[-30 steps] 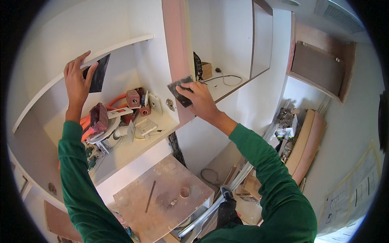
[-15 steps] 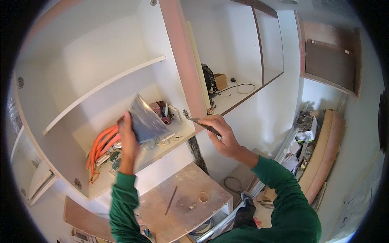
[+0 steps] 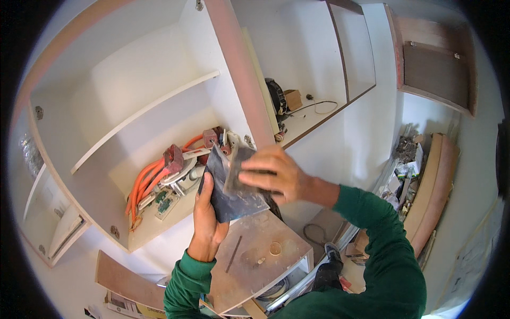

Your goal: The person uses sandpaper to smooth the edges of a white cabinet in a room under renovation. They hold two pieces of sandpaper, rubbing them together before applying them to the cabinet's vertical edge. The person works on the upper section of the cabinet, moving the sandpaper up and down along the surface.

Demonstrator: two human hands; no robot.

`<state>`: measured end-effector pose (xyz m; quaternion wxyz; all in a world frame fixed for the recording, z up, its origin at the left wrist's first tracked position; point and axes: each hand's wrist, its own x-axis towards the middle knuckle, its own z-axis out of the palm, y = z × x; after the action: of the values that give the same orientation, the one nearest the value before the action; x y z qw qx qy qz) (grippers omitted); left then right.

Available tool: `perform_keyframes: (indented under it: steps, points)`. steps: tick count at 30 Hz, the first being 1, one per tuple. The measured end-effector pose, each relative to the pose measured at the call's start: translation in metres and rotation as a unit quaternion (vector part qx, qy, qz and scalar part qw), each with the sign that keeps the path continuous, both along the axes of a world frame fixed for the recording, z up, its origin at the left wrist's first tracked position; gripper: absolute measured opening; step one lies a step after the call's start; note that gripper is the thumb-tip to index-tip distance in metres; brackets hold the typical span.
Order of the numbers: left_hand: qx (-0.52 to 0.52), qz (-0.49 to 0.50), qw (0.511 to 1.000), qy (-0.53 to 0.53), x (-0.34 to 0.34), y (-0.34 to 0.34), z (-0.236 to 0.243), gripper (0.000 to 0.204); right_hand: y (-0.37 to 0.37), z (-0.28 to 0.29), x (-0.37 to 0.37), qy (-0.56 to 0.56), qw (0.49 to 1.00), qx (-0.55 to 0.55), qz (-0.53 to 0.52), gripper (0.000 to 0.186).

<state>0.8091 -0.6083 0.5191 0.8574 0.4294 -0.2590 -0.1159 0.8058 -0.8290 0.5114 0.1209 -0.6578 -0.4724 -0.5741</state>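
My left hand (image 3: 207, 220) grips a broad, thin dark plate (image 3: 236, 210) tilted upward in front of the open white cabinet. My right hand (image 3: 273, 175), blurred, holds a smaller dark-grey flat blade (image 3: 241, 159) against or just over that plate; whether they touch I cannot tell. Behind them, on the cabinet's lower level, lie orange corrugated hoses (image 3: 143, 194), red dusty boxes (image 3: 172, 158) and white fittings under a shelf (image 3: 133, 119).
Below stands a dusty low worktop (image 3: 239, 282) with a stick on it. Another open cabinet (image 3: 300, 48) holds cords and a carton. At right are debris, long metal strips and a tan rolled board (image 3: 433, 189). My shoe (image 3: 333, 255) shows beside the worktop.
Both hands have come together at the middle. The left hand's plate has swung down and right from under the shelf; my right hand has moved over onto it. The view has shifted.
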Motion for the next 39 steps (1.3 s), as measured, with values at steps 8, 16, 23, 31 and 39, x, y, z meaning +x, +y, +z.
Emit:
perform_keyframes:
  steps: [8, 16, 23, 31, 39]
  points:
    - [-0.075, 0.264, 0.948, -0.158, 0.023, 0.022, -0.006, 0.039, -0.030, 0.019, 0.008, 0.146, 0.972, 0.167, -0.079, 0.041]
    - [0.162, 0.420, 0.508, -0.734, 0.039, 0.046, 0.000, 0.049, 0.018, 0.023, -0.058, 0.682, 0.381, 0.394, 0.484, 0.022]
    - [0.294, 0.397, 0.426, -0.758, 0.080, 0.048, 0.022, 0.041, 0.009, 0.038, -0.053, 0.684, 0.387, 0.421, 0.453, 0.026]
    - [0.480, 0.470, 0.376, -0.639, 0.186, 0.108, 0.131, 0.035, -0.028, 0.123, 0.051, 0.528, 0.620, 0.411, 0.410, 0.034]
    - [0.604, 0.464, 0.366, -0.535, 0.244, 0.119, 0.172, 0.057, -0.060, 0.231, 0.135, 0.489, 0.648, 0.503, 0.298, 0.027]
